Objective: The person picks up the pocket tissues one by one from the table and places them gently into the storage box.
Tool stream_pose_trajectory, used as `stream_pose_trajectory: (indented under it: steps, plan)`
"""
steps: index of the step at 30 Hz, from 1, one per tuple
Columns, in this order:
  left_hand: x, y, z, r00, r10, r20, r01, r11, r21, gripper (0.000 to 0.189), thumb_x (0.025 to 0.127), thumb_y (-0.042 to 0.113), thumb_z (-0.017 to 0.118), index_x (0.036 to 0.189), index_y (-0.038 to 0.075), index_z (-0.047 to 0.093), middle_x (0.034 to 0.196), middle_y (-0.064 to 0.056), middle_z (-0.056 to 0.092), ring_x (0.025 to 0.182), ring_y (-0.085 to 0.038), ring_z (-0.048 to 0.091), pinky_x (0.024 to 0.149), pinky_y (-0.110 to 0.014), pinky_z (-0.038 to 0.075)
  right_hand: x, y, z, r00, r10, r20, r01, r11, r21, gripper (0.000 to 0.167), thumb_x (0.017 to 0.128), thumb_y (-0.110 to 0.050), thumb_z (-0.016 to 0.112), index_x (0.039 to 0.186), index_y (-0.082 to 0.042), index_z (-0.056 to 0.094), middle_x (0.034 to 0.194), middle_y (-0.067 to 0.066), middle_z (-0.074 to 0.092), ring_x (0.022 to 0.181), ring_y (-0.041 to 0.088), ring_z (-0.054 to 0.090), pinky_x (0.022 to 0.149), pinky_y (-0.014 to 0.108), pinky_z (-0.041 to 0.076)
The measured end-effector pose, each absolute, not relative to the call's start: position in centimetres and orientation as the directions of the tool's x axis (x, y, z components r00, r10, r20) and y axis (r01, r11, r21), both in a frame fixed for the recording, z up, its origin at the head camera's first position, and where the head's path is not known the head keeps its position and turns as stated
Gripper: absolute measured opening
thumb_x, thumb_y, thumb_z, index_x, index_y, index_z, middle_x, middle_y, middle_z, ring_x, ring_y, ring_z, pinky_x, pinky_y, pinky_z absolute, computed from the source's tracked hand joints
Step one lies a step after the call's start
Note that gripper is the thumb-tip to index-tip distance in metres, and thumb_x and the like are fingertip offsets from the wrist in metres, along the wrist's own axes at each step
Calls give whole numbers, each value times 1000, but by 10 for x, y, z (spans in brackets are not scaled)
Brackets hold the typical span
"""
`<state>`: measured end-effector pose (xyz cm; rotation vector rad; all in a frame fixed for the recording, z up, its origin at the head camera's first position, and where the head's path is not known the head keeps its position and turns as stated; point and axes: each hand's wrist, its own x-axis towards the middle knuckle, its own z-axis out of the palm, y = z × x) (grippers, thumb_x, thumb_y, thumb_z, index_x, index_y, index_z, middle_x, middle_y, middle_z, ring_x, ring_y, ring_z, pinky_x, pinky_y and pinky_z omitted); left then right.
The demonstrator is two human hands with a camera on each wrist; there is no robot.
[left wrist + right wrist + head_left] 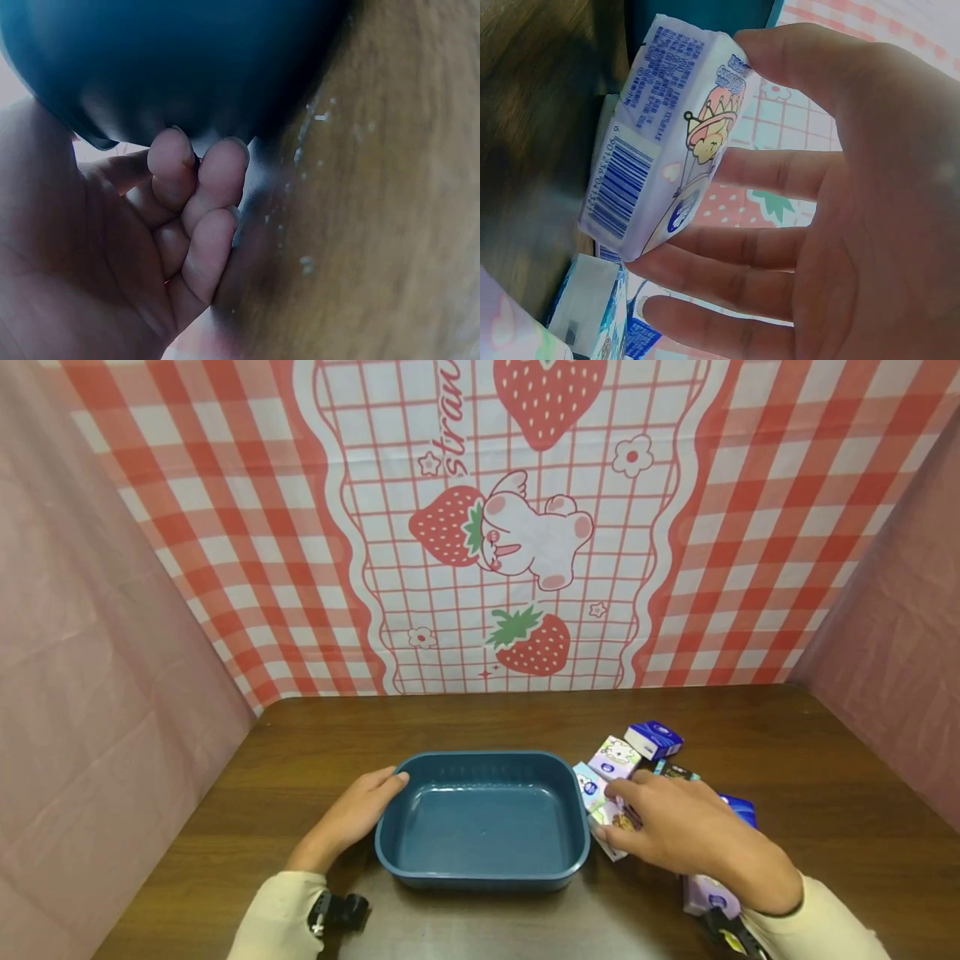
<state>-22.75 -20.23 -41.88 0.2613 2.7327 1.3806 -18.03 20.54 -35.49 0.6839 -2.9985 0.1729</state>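
Note:
My left hand (367,806) grips the left rim of a dark teal rectangular plastic basin (483,883). Its thumb lies over the rim, and in the left wrist view curled fingers (202,176) touch the outer wall. Just right of the basin, my right hand (671,827) pinches a light purple tissue pack (656,139) between thumb and fingers. That pack shows a barcode and a crowned cartoon figure, and stands tilted in the right wrist view. Close behind lie a white-and-purple tissue pack (615,758) and a light blue one (588,787).
A dark blue tissue pack (655,739) lies farther back. Other packs, one blue (741,810) and one purple (708,895), show partly from under the right arm. The brown wooden table (322,727) meets a red-checked strawberry cloth (525,568) behind, with pink curtains at both sides.

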Motion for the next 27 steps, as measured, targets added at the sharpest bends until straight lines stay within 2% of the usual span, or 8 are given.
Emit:
stream_pose_trajectory:
  steps: [3,9,15,23,27]
  plan:
    - [-228,-202,-419,-983,181,15,120,582,804,41,107,35,45,130,7,65,120,-7,67,113,-21,59,102,-50,43,-180,205,-355,-895,-432,110,-442,893,-89,60,83,-65,68,119,-17,71,103,4,67,83,22,64,68,52,52]
    - [-228,-200,-421,-982,186,8,115,570,813,40,107,34,45,130,7,65,120,-6,67,112,-20,59,102,-49,43,-181,205,-354,-919,-383,93,-391,916,-89,63,85,-64,67,126,-16,68,109,8,66,88,25,65,68,52,53]
    - [-228,-200,-420,-982,187,11,117,567,815,41,106,33,46,131,6,64,120,-7,67,112,-20,60,101,-48,44,-184,200,-354,-947,-292,132,-306,946,-103,65,85,-63,67,127,-14,66,106,10,65,83,23,62,57,45,50]
    - [-230,-203,-421,-979,199,31,142,572,808,37,107,32,45,124,7,67,111,-6,68,103,-18,60,95,-42,46,-185,191,-354,-968,-189,168,-217,961,-169,64,86,-62,68,126,-12,66,108,15,63,77,24,56,58,47,48]
    - [-230,-202,-422,-979,200,24,136,569,811,38,107,32,45,126,7,66,114,-5,68,106,-18,60,98,-45,45,-185,189,-354,-973,-169,160,-197,964,-180,65,85,-61,68,127,-11,66,108,17,63,74,24,55,55,44,48]
